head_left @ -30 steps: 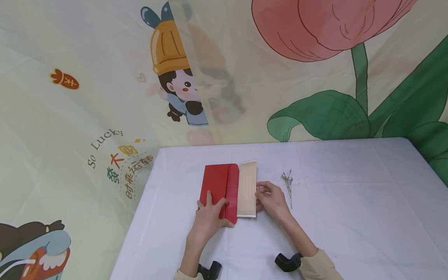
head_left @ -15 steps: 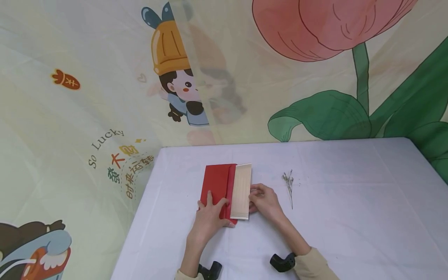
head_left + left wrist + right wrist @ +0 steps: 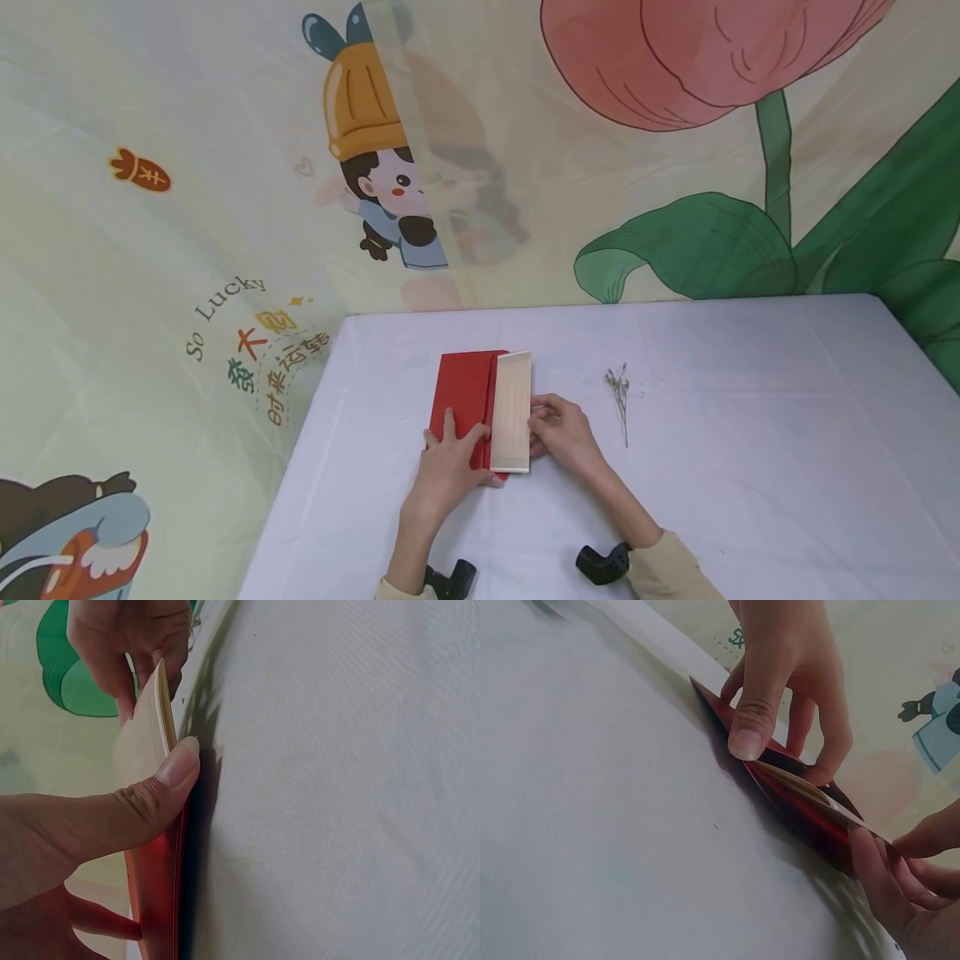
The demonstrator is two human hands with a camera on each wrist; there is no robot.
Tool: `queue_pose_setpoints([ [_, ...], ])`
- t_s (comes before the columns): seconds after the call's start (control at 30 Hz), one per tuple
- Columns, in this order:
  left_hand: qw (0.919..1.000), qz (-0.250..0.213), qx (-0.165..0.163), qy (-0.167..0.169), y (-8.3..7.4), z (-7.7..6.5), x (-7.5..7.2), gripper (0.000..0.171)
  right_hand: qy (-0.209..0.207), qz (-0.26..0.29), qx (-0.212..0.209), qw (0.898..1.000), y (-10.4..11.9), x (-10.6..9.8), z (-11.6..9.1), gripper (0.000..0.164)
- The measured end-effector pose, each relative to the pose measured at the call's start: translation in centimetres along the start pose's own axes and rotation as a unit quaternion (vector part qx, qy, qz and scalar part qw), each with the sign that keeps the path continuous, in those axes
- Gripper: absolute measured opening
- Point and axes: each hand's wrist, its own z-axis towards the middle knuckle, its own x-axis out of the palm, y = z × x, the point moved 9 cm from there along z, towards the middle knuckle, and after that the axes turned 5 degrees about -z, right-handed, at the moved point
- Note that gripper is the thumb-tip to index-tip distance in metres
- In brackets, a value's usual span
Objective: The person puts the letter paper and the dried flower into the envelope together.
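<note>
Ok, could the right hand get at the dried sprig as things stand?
Probably yes: the dried sprig lies just beyond the right hand, with nothing visible between them. But that hand is pinching the pale folded sheet, so it would likely need to let go first.

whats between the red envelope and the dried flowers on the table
In the head view: the pale paper, overlapping the red envelope, then the right hand holding the paper's edge, then bare white tablecloth before the dried flowers.
</note>
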Motion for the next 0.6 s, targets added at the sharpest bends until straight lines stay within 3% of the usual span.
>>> queue_pose_setpoints([
  [0.6, 1.0, -0.004, -0.006, 0.007, 0.3, 0.2, 0.0, 0.071, 0.023, 0.001, 0.005, 1.0, -0.2, 2.2, 0.7, 0.033],
])
